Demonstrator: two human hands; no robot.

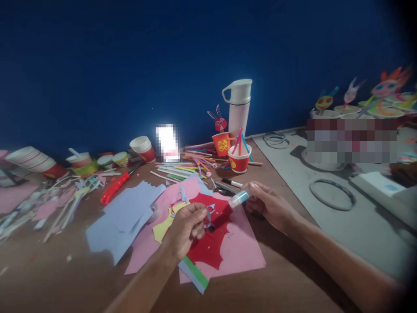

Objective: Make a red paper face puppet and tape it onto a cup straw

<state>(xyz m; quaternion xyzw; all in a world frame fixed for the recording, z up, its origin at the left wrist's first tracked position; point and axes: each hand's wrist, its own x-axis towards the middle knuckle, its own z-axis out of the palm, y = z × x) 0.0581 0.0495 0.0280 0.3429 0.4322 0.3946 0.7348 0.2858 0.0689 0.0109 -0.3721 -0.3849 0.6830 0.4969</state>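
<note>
My left hand (189,226) is closed in a pinch over the red paper (213,248), its fingertips on a small paper piece (209,216) with grey and dark parts. To the right, my right hand (262,200) grips a small clear tube (239,198) with a pale blue label, tilted above the red sheet's edge. Under the red paper lies a large pink sheet (246,252), with a yellow piece (160,228) at its left. Blue paper sheets (122,221) lie farther left. Two pens (232,182) rest just behind the tube.
Behind stand a white flask (239,108), a red cup with straws (239,158) and an orange cup with a red paper figure (222,145). A red-handled tool (114,188), stacked cups (32,161) and paper strips lie left. Decorated cups (345,113) fill the right back.
</note>
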